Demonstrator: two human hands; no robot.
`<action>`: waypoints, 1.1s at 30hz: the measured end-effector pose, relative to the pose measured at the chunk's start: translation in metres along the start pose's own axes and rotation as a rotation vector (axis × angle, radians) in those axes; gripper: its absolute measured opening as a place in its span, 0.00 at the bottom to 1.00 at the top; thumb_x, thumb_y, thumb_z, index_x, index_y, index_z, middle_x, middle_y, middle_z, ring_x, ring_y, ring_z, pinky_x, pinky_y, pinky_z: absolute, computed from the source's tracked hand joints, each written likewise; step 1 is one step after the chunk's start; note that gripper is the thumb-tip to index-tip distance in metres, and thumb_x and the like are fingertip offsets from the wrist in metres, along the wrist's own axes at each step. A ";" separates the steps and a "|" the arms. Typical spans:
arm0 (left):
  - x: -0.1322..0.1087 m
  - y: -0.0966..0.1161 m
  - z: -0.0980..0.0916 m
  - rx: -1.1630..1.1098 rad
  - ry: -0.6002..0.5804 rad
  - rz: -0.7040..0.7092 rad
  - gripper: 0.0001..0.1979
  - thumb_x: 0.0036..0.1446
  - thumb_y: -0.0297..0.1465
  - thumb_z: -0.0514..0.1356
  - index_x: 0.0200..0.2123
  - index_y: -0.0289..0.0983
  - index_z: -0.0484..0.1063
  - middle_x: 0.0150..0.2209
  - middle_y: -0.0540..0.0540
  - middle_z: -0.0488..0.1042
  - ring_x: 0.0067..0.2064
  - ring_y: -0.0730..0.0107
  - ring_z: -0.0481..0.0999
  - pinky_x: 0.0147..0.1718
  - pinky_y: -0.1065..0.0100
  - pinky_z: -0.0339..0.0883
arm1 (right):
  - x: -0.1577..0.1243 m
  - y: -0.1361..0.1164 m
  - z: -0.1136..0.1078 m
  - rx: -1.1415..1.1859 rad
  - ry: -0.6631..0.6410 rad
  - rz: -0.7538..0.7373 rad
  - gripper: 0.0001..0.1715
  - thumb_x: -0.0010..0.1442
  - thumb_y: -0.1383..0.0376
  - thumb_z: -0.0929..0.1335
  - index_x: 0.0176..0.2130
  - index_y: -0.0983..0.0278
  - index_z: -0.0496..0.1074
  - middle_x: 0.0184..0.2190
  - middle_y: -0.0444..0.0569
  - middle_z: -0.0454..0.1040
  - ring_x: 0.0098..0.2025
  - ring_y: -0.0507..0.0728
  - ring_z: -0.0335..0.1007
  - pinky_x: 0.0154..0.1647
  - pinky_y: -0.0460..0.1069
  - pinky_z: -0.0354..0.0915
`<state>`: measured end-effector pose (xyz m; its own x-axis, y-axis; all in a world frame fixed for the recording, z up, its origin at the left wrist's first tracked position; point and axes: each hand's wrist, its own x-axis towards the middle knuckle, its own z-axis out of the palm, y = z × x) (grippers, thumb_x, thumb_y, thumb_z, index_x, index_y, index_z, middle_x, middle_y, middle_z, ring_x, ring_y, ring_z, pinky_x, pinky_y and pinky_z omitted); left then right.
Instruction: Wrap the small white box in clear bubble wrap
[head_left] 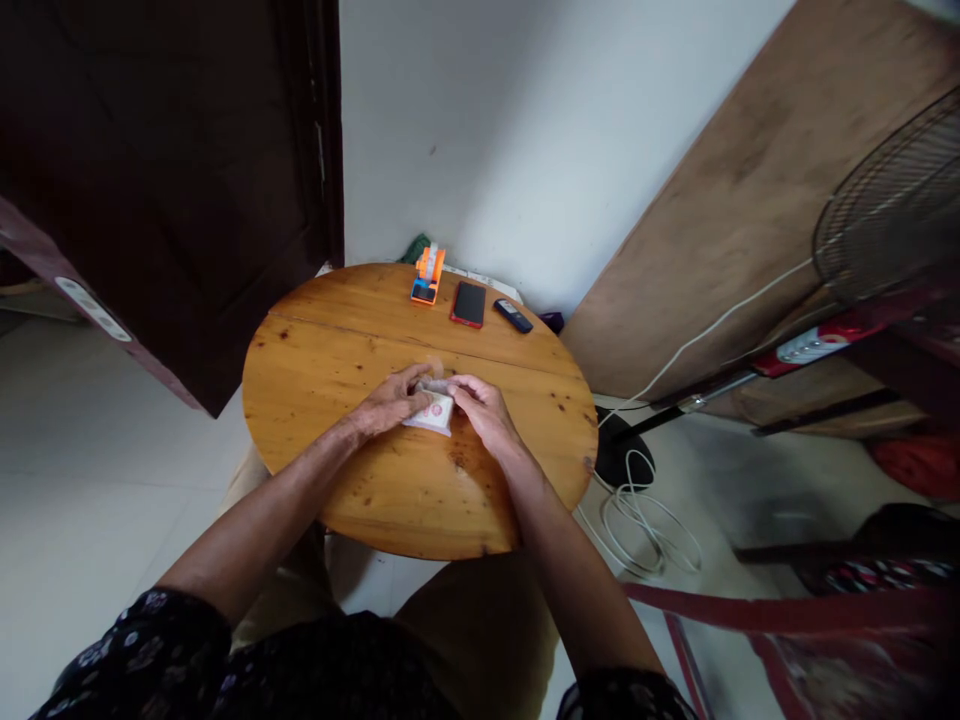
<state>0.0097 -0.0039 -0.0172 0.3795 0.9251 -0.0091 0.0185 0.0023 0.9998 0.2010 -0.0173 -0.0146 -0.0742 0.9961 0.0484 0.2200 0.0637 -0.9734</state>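
Observation:
A small white packet with red print (433,412) lies on the round wooden table (330,370), near its middle. My left hand (390,402) rests on the packet's left side with its fingers curled and pinched at the top edge. From the right, my right hand (480,405) meets it, fingers also closed on the packet's top. A bit of clear wrapping shows between the fingertips. Most of the packet is hidden under the hands.
At the table's far edge stand an orange tape dispenser (428,275), a red-edged phone (469,303) and a dark remote (513,316). A dark door (165,180) is at left. A fan (892,210), a wooden board (735,210) and coiled white cable (645,520) are at right.

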 end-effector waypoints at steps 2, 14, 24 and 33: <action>0.000 0.001 0.001 -0.011 -0.001 -0.008 0.32 0.51 0.30 0.63 0.61 0.36 0.67 0.46 0.42 0.79 0.39 0.68 0.77 0.35 0.70 0.70 | 0.000 -0.002 0.000 -0.041 0.001 -0.019 0.19 0.55 0.50 0.70 0.39 0.61 0.76 0.35 0.46 0.79 0.37 0.55 0.73 0.39 0.49 0.66; 0.000 0.005 0.002 0.012 -0.058 0.012 0.33 0.52 0.30 0.61 0.63 0.34 0.64 0.46 0.41 0.78 0.41 0.64 0.77 0.38 0.66 0.70 | 0.025 -0.021 -0.002 -0.233 -0.060 -0.038 0.23 0.55 0.46 0.69 0.25 0.61 0.71 0.20 0.41 0.66 0.26 0.52 0.61 0.28 0.47 0.54; 0.001 0.005 0.003 -0.054 -0.080 0.021 0.32 0.51 0.30 0.61 0.61 0.35 0.64 0.46 0.42 0.77 0.40 0.66 0.75 0.38 0.67 0.68 | 0.027 -0.016 0.008 -0.149 0.082 -0.060 0.17 0.51 0.50 0.70 0.27 0.61 0.75 0.25 0.43 0.72 0.31 0.55 0.66 0.35 0.49 0.60; 0.003 0.002 0.003 -0.069 -0.081 0.019 0.32 0.51 0.31 0.63 0.60 0.35 0.66 0.45 0.43 0.76 0.40 0.68 0.74 0.36 0.69 0.66 | 0.021 -0.018 0.016 -0.009 0.121 -0.061 0.13 0.50 0.54 0.71 0.27 0.61 0.74 0.25 0.41 0.71 0.29 0.53 0.65 0.34 0.48 0.60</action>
<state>0.0134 -0.0020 -0.0154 0.4529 0.8915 0.0113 -0.0521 0.0138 0.9985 0.1801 0.0016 0.0007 0.0298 0.9904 0.1350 0.2278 0.1248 -0.9657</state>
